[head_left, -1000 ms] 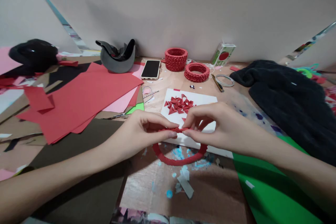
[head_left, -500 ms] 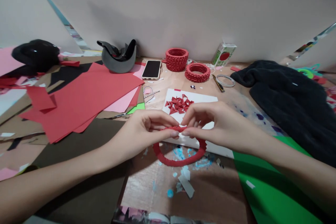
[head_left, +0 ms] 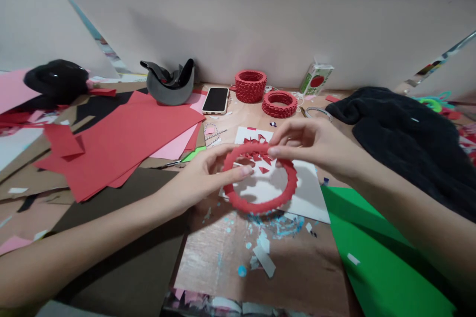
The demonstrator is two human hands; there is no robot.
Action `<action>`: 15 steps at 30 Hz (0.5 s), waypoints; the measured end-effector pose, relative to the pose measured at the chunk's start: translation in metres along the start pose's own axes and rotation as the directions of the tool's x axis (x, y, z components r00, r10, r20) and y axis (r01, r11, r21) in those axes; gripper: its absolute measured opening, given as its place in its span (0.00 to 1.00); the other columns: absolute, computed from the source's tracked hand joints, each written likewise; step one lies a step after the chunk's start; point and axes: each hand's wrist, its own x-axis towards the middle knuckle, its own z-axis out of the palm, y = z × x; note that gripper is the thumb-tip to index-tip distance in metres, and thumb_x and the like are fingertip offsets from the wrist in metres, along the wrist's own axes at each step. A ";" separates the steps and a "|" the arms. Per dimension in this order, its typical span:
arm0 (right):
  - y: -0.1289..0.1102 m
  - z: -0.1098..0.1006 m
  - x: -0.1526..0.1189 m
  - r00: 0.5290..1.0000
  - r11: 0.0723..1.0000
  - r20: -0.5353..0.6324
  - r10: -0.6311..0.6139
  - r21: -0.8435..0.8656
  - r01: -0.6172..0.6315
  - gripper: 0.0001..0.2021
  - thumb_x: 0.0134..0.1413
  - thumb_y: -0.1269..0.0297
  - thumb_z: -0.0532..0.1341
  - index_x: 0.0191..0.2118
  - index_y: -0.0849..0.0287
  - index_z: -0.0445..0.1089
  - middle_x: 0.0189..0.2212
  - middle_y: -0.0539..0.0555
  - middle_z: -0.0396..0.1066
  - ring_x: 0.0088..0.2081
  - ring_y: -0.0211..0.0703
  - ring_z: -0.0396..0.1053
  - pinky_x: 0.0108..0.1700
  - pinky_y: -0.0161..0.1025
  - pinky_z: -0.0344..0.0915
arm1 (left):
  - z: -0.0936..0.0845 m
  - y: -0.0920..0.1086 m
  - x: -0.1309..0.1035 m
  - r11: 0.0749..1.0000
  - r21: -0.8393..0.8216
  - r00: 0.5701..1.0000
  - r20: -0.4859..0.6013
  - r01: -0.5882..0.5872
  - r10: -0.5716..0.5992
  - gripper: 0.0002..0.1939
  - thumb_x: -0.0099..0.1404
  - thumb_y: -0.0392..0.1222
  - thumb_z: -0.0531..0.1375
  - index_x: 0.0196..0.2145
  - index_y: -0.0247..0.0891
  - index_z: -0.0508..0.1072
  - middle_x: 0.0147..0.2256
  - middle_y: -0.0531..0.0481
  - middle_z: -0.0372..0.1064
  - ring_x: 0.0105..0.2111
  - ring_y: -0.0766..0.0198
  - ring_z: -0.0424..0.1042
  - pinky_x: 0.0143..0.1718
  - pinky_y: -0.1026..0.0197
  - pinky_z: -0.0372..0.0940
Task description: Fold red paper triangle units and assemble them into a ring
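Note:
A red folded-paper ring (head_left: 256, 206), smooth on one edge and jagged on its outer side, is held tilted above the table. My left hand (head_left: 208, 171) grips its left side, thumb laid across the inside of the loop. At the upper right, my right hand (head_left: 316, 148) pinches the band between thumb and fingers. Behind and below the ring lies a white sheet (head_left: 308, 198) bearing a pile of small red folded paper triangles (head_left: 263, 170), partly hidden by the ring and my hand.
At the back stand a taller red paper ring stack (head_left: 250, 90), a lower one (head_left: 279, 108), a phone (head_left: 215, 100), a cap (head_left: 169, 90) and a drink carton (head_left: 317, 79). Red paper sheets (head_left: 130, 133) spread leftward; a dark cloth (head_left: 405, 138) and green sheet (head_left: 379, 237) lie rightward.
The ring has been raised and tipped up so its opening faces me more. My right hand has shifted up and right along the band; my hands are farther apart.

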 end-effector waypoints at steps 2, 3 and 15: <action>0.004 -0.007 0.004 0.990 0.998 -0.144 -0.010 0.056 0.018 0.14 0.43 0.57 0.71 0.33 0.60 0.73 0.28 0.51 0.73 0.29 0.37 0.71 0.32 0.35 0.68 | -0.003 -0.001 0.003 0.997 0.034 0.997 0.037 0.071 -0.072 0.19 0.56 0.43 0.68 0.45 0.39 0.74 0.41 0.47 0.77 0.39 0.61 0.76 0.38 0.63 0.70; 0.006 -0.008 0.005 0.981 0.996 -0.194 -0.010 0.089 0.027 0.14 0.42 0.57 0.71 0.33 0.60 0.73 0.29 0.51 0.73 0.30 0.37 0.71 0.33 0.36 0.69 | -0.004 -0.002 0.004 0.993 0.044 0.993 0.045 0.108 -0.110 0.17 0.55 0.43 0.68 0.42 0.37 0.75 0.37 0.47 0.77 0.35 0.62 0.76 0.35 0.64 0.70; 0.016 0.021 0.001 0.989 0.989 0.108 0.102 0.092 -0.112 0.11 0.44 0.61 0.70 0.34 0.61 0.75 0.28 0.53 0.75 0.28 0.39 0.73 0.31 0.35 0.70 | -0.006 -0.007 0.007 0.975 -0.220 0.999 -0.009 0.029 -0.032 0.12 0.60 0.41 0.65 0.41 0.36 0.74 0.35 0.49 0.77 0.35 0.66 0.75 0.41 0.62 0.69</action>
